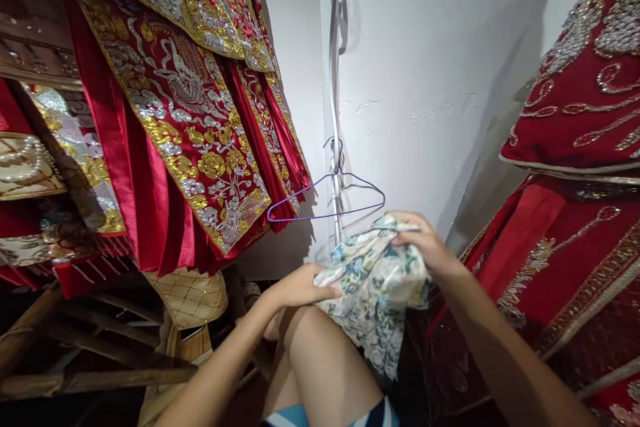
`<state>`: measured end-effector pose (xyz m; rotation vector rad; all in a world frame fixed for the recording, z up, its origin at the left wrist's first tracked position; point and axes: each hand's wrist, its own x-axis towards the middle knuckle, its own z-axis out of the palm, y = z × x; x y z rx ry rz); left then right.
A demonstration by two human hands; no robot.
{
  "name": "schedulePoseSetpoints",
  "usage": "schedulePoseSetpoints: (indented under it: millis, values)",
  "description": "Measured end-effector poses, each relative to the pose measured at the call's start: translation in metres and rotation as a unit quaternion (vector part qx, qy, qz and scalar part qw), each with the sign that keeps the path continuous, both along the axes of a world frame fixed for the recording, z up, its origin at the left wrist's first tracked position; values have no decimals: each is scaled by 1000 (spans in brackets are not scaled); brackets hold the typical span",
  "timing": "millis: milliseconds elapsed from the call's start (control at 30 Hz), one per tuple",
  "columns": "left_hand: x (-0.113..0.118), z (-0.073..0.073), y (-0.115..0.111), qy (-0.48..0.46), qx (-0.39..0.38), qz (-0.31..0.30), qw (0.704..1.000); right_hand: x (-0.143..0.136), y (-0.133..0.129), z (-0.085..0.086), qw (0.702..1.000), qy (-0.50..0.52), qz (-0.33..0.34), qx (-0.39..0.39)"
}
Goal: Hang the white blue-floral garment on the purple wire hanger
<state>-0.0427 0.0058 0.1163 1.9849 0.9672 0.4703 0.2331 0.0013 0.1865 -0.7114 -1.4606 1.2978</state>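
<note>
Flowered cloth point(373, 287) bunched up just below the hanger point(336, 172), and both hands are on it! The left hand point(304, 285), under the hanger, has its edge pinched, thumb on top; the right hand point(419, 240), below and right of the hanger, is clamped on the upper edge. Red skirt point(200, 127) left of the hanger, red clothes point(585, 127) well right, white wall point(410, 73) behind.

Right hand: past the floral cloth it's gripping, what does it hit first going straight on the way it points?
Probably the purple hanger, near its right end, just up and left of the hand. Depth is unclear; if it misses, the white wall lies behind.
</note>
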Motion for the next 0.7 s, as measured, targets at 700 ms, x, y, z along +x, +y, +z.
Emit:
schedulePoseSetpoints:
  millis: [700]
  values:
    - [-52, 100, -2, 122, 390, 322, 854, -5, 121, -79, 941, -244, -187, 141]
